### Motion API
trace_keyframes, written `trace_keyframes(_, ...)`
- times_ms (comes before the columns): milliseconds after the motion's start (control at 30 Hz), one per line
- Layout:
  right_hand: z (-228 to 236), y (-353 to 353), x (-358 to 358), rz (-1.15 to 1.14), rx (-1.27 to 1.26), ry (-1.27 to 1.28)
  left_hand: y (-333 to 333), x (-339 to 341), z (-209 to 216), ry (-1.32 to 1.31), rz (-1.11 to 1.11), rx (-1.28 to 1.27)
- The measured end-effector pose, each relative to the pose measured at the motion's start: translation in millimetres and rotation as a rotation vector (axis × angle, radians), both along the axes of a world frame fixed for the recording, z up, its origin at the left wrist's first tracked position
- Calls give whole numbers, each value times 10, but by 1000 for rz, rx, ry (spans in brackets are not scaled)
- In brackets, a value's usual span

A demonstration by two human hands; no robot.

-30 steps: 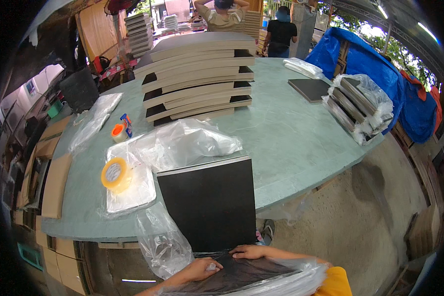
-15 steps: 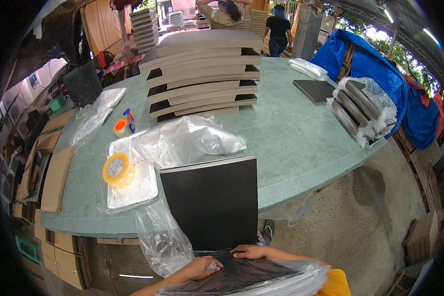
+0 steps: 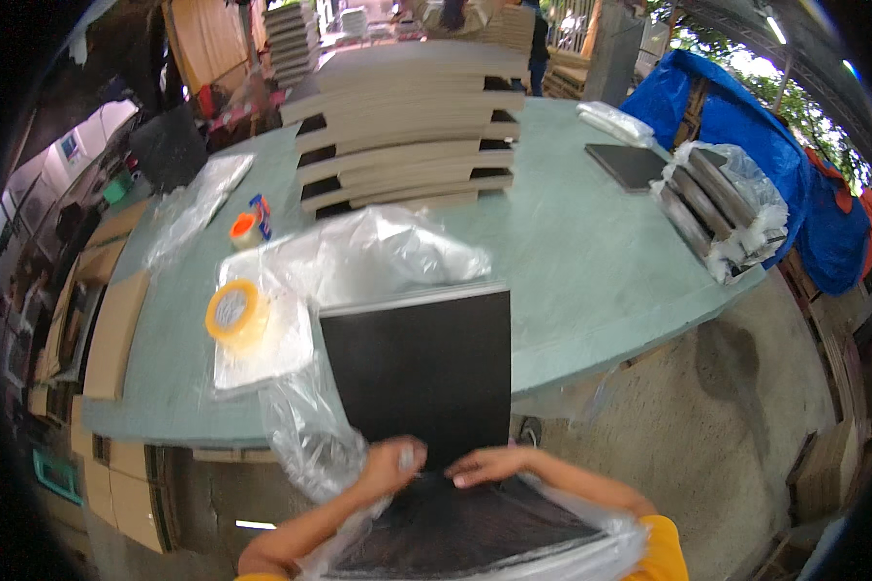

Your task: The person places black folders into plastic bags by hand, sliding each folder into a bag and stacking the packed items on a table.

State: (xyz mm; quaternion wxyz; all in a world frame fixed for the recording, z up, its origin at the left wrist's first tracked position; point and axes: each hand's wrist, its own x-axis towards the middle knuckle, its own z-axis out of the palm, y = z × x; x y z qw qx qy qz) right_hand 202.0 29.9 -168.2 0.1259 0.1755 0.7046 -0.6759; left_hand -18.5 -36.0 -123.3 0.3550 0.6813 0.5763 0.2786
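Observation:
A flat black panel [image 3: 421, 373] with a pale far edge stretches from the table's near edge toward my body. Its near part lies inside a clear plastic bag [image 3: 475, 533], which bunches white around the sides. On the panel's left, my left hand [image 3: 392, 467] is closed on the bag's mouth; a small whitish spot shows at its fingers. Across from it, my right hand [image 3: 489, 466] lies low over the panel, fingers pointing left and gripping the bag's edge. Another crumpled clear plastic sheet [image 3: 305, 431] hangs off the table beside my left forearm.
On the green table [image 3: 572, 261] stands a tall stack of panels [image 3: 407, 126]. A wide tape roll [image 3: 232, 309] rests on a white wrapped pack [image 3: 262, 358], near an orange tape roll [image 3: 245, 229]. Plastic-wrapped panels [image 3: 717, 208] lie at right, cardboard [image 3: 121, 339] at left.
Both hands have moved away from my body along the panel, bringing the bag's mouth with them. My view has shifted slightly, so the table appears higher.

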Motion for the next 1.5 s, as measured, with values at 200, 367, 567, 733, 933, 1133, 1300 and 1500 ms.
trace_keyframes(200,1270,158,-556,-482,74,387,744,37,1217,-406,158,468)
trace_keyframes(367,1317,281,-106,-303,-61,433,790,-587,1596,-411,442,289)
trace_keyframes(567,1845,526,-183,-798,384,569,736,-162,1500,-246,128,269)
trace_keyframes(733,1881,589,-438,-464,520,151,844,38,1629,-229,-316,458)
trace_keyframes(933,1680,614,-165,-226,426,118,904,-452,1522,-261,167,395)
trace_keyframes(1133,1707,474,-642,-653,-64,340,497,-189,1978,13,57,426)
trace_keyframes(1300,1824,464,-607,-848,20,489,459,-70,1505,27,-73,223)
trace_keyframes(1500,1900,846,67,-1186,78,636,561,-98,1251,-9,-119,182)
